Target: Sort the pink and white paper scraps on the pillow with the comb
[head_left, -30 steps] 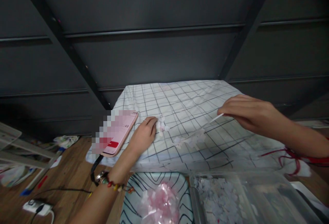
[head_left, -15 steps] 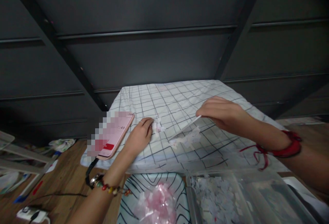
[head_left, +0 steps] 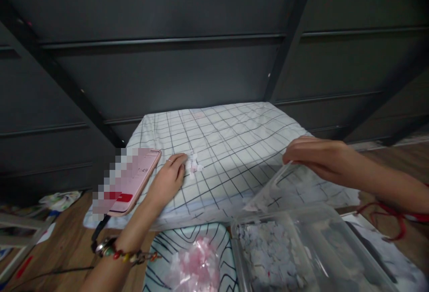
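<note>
My left hand [head_left: 168, 179] lies on the checked cloth with its fingers stretched out and together. Its fingertips are beside a small heap of white paper scraps [head_left: 193, 166] with some pink on them. Farther right, my right hand [head_left: 313, 155] pinches the white top edge of a clear plastic bag [head_left: 268, 189]. The bag hangs slanted above the near edge of the cloth, its lower end close to the clear plastic box [head_left: 236, 234]. Pale pieces show inside the bag, blurred. Small grey-white scraps [head_left: 271, 251] fill the box's left part.
A pink-framed phone [head_left: 137, 184] lies at the left of the cloth [head_left: 217, 135]. In front stands a patterned tray [head_left: 156, 249] bearing a clear bag of pink and white pieces [head_left: 199, 260]. Dark panels [head_left: 167, 73] rise behind. A white frame [head_left: 20, 234] stands on the wooden floor at left.
My right hand has drawn the plastic bag right and toward me, from over the cloth to near the box. My left hand stays by the paper scraps; the whole view has shifted a little.
</note>
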Motion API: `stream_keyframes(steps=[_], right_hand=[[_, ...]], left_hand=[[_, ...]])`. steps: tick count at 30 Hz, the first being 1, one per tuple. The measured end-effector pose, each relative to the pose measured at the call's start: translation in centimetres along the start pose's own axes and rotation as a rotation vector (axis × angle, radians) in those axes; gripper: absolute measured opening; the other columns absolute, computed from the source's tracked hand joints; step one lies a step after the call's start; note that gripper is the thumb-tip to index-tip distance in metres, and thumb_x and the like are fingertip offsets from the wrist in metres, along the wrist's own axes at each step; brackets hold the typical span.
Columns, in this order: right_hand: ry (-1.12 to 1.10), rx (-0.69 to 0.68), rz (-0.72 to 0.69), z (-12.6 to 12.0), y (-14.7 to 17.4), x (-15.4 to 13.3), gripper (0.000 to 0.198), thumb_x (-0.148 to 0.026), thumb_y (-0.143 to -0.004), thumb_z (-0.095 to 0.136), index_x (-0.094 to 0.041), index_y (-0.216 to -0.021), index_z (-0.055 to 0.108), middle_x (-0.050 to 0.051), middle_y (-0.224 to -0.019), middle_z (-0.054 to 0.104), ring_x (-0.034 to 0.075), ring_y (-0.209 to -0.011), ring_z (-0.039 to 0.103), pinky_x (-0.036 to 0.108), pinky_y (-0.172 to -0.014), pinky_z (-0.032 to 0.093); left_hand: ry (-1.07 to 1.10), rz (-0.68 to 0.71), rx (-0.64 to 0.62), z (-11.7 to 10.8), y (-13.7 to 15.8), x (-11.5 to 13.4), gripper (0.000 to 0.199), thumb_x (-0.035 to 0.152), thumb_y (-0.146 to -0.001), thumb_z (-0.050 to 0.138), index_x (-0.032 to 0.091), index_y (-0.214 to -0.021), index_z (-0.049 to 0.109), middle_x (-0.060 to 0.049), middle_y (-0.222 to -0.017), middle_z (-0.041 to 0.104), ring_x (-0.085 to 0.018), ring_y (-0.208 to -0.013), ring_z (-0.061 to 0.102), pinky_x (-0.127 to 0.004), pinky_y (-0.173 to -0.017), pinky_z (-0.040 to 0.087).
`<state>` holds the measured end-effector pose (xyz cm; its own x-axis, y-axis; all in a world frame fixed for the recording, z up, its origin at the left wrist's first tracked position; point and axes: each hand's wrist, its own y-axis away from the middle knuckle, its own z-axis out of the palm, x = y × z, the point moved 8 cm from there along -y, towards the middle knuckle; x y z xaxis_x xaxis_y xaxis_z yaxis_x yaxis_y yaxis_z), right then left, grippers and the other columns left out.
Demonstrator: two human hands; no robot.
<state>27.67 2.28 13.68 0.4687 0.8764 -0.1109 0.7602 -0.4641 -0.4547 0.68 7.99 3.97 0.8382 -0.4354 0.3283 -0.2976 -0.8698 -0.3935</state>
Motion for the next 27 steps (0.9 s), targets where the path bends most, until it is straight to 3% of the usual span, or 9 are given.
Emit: stream_keyframes(steps=[7, 13, 16, 21, 27], right_hand=[[0.040, 0.015, 0.016, -1.8, 2.5, -2.0, 0.024, -0.012, -0.086, 0.040, -0.024, -0.093, 0.060, 0.000, -0.073, 0.064, 0.013, -0.067, 0.059, 0.027, -0.061, 0.047], [0.271, 0.112, 0.060, -2.7, -0.2, -1.4, 0.024, -0.013, -0.085, 0.038, -0.019, -0.091, 0.061, 0.003, -0.078, 0.065, 0.016, -0.073, 0.059, 0.029, -0.067, 0.046], [0.341, 0.163, 0.068, -1.7, -3.3, -0.7, 0.025, -0.011, -0.085, 0.038, -0.015, -0.089, 0.063, 0.006, -0.078, 0.066, 0.017, -0.074, 0.059, 0.029, -0.069, 0.045], [0.359, 0.126, 0.102, 2.1, -8.5, 0.0, 0.027, -0.005, -0.078, 0.041, -0.013, -0.087, 0.064, 0.008, -0.079, 0.066, 0.018, -0.074, 0.059, 0.029, -0.068, 0.043], [0.352, 0.149, 0.022, 4.4, -10.3, -1.0, 0.027, -0.008, -0.080, 0.038, -0.015, -0.081, 0.063, 0.006, -0.076, 0.065, 0.016, -0.069, 0.056, 0.028, -0.066, 0.042]], left_hand=[[-0.060, 0.100, 0.025, -0.9, 0.0, 1.0, 0.035, 0.022, -0.089, 0.030, 0.014, -0.111, 0.056, -0.012, -0.118, 0.056, -0.023, -0.110, 0.053, -0.044, -0.100, 0.039], [-0.039, 0.106, 0.100, -1.7, 0.0, 0.8, 0.032, 0.022, -0.089, 0.033, 0.015, -0.107, 0.058, -0.010, -0.113, 0.059, -0.023, -0.106, 0.055, -0.043, -0.097, 0.042], [-0.039, 0.052, 0.140, -2.0, 0.0, 0.2, 0.031, 0.019, -0.087, 0.034, 0.015, -0.105, 0.059, -0.010, -0.111, 0.059, -0.023, -0.105, 0.056, -0.043, -0.097, 0.042], [-0.006, -0.042, 0.194, -2.3, 0.3, -0.8, 0.033, 0.013, -0.083, 0.033, 0.011, -0.102, 0.060, -0.013, -0.111, 0.060, -0.024, -0.106, 0.055, -0.045, -0.097, 0.042], [0.049, -0.111, 0.236, -2.4, 0.6, -1.5, 0.034, 0.007, -0.079, 0.035, 0.011, -0.102, 0.060, -0.013, -0.110, 0.060, -0.024, -0.108, 0.054, -0.044, -0.099, 0.040]])
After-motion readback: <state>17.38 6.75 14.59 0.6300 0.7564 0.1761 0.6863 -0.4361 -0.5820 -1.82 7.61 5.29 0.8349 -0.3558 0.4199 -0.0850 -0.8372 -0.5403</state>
